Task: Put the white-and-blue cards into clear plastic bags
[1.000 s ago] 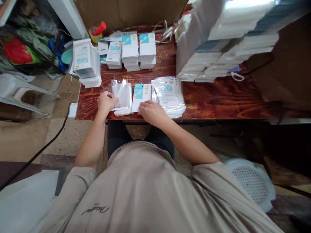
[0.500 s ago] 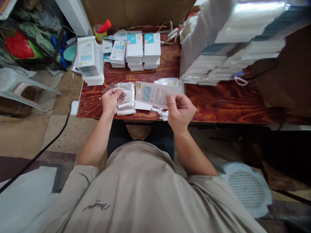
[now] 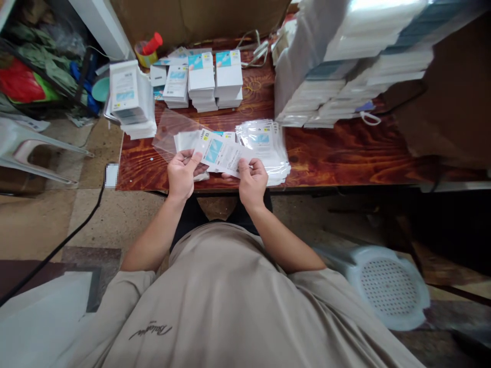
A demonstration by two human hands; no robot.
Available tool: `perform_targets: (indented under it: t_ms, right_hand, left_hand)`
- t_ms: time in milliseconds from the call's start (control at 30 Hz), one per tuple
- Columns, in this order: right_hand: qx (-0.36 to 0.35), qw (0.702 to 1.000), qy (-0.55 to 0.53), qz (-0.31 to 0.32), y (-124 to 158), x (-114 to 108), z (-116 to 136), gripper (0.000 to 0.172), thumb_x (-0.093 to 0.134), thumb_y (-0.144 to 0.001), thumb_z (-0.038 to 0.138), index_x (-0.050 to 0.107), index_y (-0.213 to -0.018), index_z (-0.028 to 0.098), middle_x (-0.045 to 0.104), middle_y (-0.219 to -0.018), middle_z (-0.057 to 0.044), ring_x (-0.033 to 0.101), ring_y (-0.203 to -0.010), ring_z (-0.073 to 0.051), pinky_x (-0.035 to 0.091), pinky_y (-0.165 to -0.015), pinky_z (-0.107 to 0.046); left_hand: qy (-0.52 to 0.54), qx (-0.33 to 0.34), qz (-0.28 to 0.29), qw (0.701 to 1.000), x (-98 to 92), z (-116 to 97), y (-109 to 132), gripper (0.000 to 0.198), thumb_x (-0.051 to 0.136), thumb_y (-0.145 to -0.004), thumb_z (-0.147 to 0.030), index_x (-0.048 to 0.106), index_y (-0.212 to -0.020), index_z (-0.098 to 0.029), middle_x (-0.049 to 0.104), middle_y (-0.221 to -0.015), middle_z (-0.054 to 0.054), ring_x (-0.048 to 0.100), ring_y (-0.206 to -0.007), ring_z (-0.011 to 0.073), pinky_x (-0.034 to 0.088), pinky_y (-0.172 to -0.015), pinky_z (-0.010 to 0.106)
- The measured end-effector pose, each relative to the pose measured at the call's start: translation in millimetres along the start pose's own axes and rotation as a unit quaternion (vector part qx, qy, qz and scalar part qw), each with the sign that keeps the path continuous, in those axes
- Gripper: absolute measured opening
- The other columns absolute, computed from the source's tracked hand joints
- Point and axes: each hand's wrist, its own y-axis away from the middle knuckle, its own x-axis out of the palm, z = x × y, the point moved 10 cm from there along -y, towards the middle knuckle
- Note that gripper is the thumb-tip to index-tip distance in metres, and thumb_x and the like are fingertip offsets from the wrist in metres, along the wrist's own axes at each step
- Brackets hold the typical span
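A white printed card [image 3: 230, 156] with a blue picture and a yellow mark slants between my two hands. My right hand [image 3: 253, 185] pinches its right end between thumb and fingers. On the other side, my left hand [image 3: 181, 175] is closed on a clear plastic bag [image 3: 165, 131], its thumb by the card's left end. Bag and card overlap there; how far the card sits inside, I cannot tell. Beneath my hands lies a stack of clear bags [image 3: 179, 140], mostly covered. A pile of cards in plastic sleeves [image 3: 268, 153] is just beyond my right hand.
Card stacks [image 3: 201, 82] line the back of the reddish wooden table [image 3: 345, 158], with a taller stack [image 3: 126, 102] at its left end. Large plastic-wrapped bundles [image 3: 337, 76] rise at the right. A plastic stool [image 3: 389, 286] stands on the floor to the right.
My right hand has moved left and slightly down with the card, so the card now meets the bag in my left hand. The sleeved pile is more exposed. The whole view has shifted slightly.
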Motion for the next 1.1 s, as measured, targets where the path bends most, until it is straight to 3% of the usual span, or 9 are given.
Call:
perform_targets:
  t_ms: [233, 433, 533, 667, 733, 800, 900, 967, 1100]
  right_hand:
    - [0.027, 0.983, 0.109, 0.145, 13.1, 16.2, 3.0, 0.052, 0.080, -0.079, 0.064, 0.060, -0.062, 0.019, 0.060, -0.051, 0.003, 0.048, -0.040, -0.008, 0.041, -0.039, -0.021]
    - [-0.047, 0.991, 0.096, 0.080, 4.4, 24.4, 6.4, 0.050, 0.087, -0.071, 0.061, 0.053, -0.075, 0.023, 0.061, -0.063, 0.004, 0.055, -0.053, -0.011, 0.049, -0.050, -0.024]
    - [-0.122, 0.978, 0.153, 0.071, 0.0, 22.2, 12.6, 0.057, 0.093, -0.063, 0.057, 0.063, -0.097, 0.023, 0.069, -0.095, -0.002, 0.063, -0.076, -0.014, 0.054, -0.061, -0.026]
    - [-0.111, 0.978, 0.129, 0.119, -11.0, 4.0, 11.6, 0.060, 0.081, -0.080, 0.059, 0.062, -0.126, 0.024, 0.072, -0.103, -0.005, 0.068, -0.080, -0.017, 0.060, -0.068, -0.031]
    - [-0.120, 0.981, 0.145, 0.048, -24.3, -31.9, 19.3, 0.055, 0.074, -0.087, 0.059, 0.061, -0.127, 0.024, 0.070, -0.090, -0.002, 0.066, -0.070, -0.016, 0.059, -0.067, -0.032]
    - [-0.150, 0.966, 0.204, -0.049, -34.8, -71.4, 32.3, 0.055, 0.072, -0.088, 0.058, 0.060, -0.127, 0.021, 0.069, -0.088, -0.003, 0.067, -0.071, -0.018, 0.060, -0.072, -0.036]
    - [-0.234, 0.894, 0.355, -0.142, -33.6, -95.7, 59.0, 0.058, 0.072, -0.087, 0.055, 0.062, -0.128, 0.016, 0.072, -0.113, -0.015, 0.069, -0.103, -0.029, 0.056, -0.097, -0.051]
    - [-0.291, 0.840, 0.445, -0.110, -25.4, -73.0, 69.2, 0.050, 0.068, -0.091, 0.051, 0.066, -0.127, 0.016, 0.070, -0.126, -0.019, 0.063, -0.121, -0.034, 0.047, -0.109, -0.056]
    - [-0.325, 0.756, 0.548, 0.150, -4.7, 25.6, 49.3, 0.033, 0.064, -0.098, 0.042, 0.073, -0.120, 0.019, 0.073, -0.130, -0.016, 0.060, -0.126, -0.034, 0.042, -0.110, -0.052]
  left_hand:
    - [0.026, 0.012, 0.021, 0.999, 1.7, -10.0, 3.5, 0.049, 0.099, -0.060, -0.045, 0.072, -0.089, -0.017, 0.080, -0.091, 0.006, 0.079, -0.090, 0.0255, 0.066, -0.082, 0.040]
    - [-0.005, -0.017, 0.071, 0.997, 22.3, 8.4, 33.3, 0.050, 0.097, -0.064, -0.046, 0.078, -0.098, -0.014, 0.082, -0.103, 0.010, 0.079, -0.092, 0.0268, 0.066, -0.079, 0.038]
    - [-0.034, -0.047, 0.096, 0.994, 22.0, 15.4, 36.8, 0.054, 0.097, -0.063, -0.049, 0.077, -0.099, -0.014, 0.081, -0.102, 0.010, 0.077, -0.080, 0.0239, 0.065, -0.068, 0.035]
    - [-0.165, -0.047, 0.123, 0.977, 14.6, 13.6, 18.5, 0.058, 0.084, -0.074, -0.064, 0.073, -0.105, -0.016, 0.079, -0.098, 0.011, 0.075, -0.078, 0.0246, 0.063, -0.067, 0.037]
    - [-0.318, 0.028, 0.037, 0.947, -6.7, -6.2, -2.9, 0.052, 0.075, -0.084, -0.063, 0.070, -0.109, -0.018, 0.077, -0.102, 0.012, 0.075, -0.092, 0.0281, 0.062, -0.082, 0.043]
    - [-0.495, 0.101, -0.070, 0.860, -26.6, -31.0, -21.9, 0.046, 0.080, -0.082, -0.051, 0.066, -0.113, -0.019, 0.073, -0.116, 0.016, 0.070, -0.114, 0.0337, 0.055, -0.102, 0.051]
    - [-0.610, 0.073, -0.091, 0.784, -42.9, -31.3, -53.1, 0.058, 0.089, -0.071, -0.047, 0.063, -0.112, -0.016, 0.070, -0.120, 0.022, 0.063, -0.124, 0.0417, 0.047, -0.109, 0.057]
    - [-0.619, 0.036, -0.071, 0.782, -51.2, -22.4, -70.7, 0.058, 0.093, -0.064, -0.046, 0.063, -0.104, -0.017, 0.071, -0.111, 0.020, 0.067, -0.113, 0.0407, 0.050, -0.102, 0.054]
    - [-0.603, 0.018, -0.048, 0.796, -58.4, -16.2, -88.3, 0.040, 0.093, -0.061, -0.035, 0.062, -0.081, -0.020, 0.069, -0.087, 0.007, 0.067, -0.084, 0.0268, 0.051, -0.085, 0.041]
